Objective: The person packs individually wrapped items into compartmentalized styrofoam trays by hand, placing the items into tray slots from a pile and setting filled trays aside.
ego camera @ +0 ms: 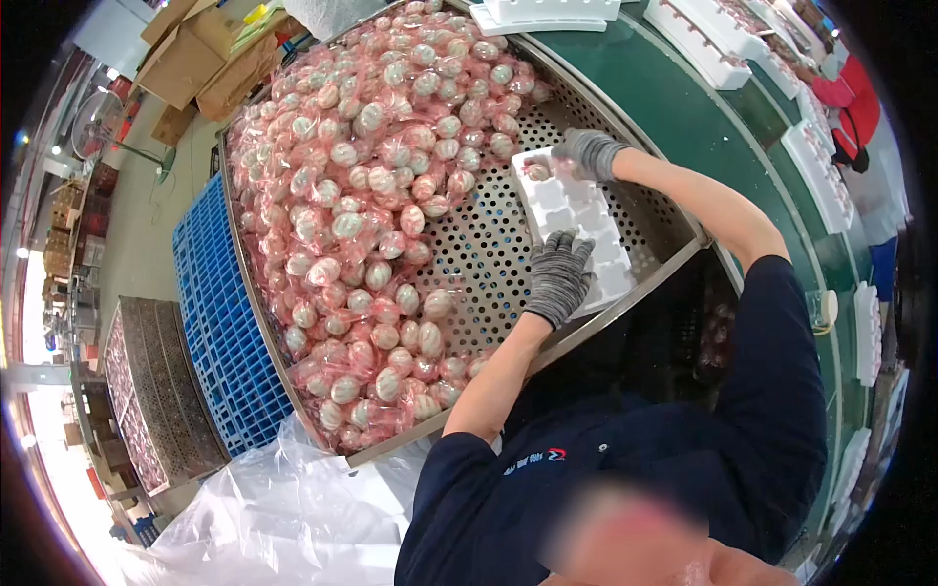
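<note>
A white foam egg tray [568,205] with moulded cells lies on the perforated floor of a metal bin [480,220]. In a cell at its far end sits one egg in clear-and-pink plastic film [537,171]. My left hand [560,280], in a grey knit glove, rests on the near part of the tray with its fingers spread. At the tray's far end is my right hand [592,154], gloved alike, its fingers bent down over the cells. Its fingertips are blurred, and whether they hold an egg is hidden. Left of the tray, film-wrapped eggs [348,223] lie heaped.
A green conveyor belt [659,88] runs along the right, with foam trays [817,176] on it. A person in red [854,102] stands beyond. Blue plastic crates [223,322] flank the bin's left side. Clear plastic sheeting [286,505] lies at the near left; cardboard boxes [183,62] stand behind.
</note>
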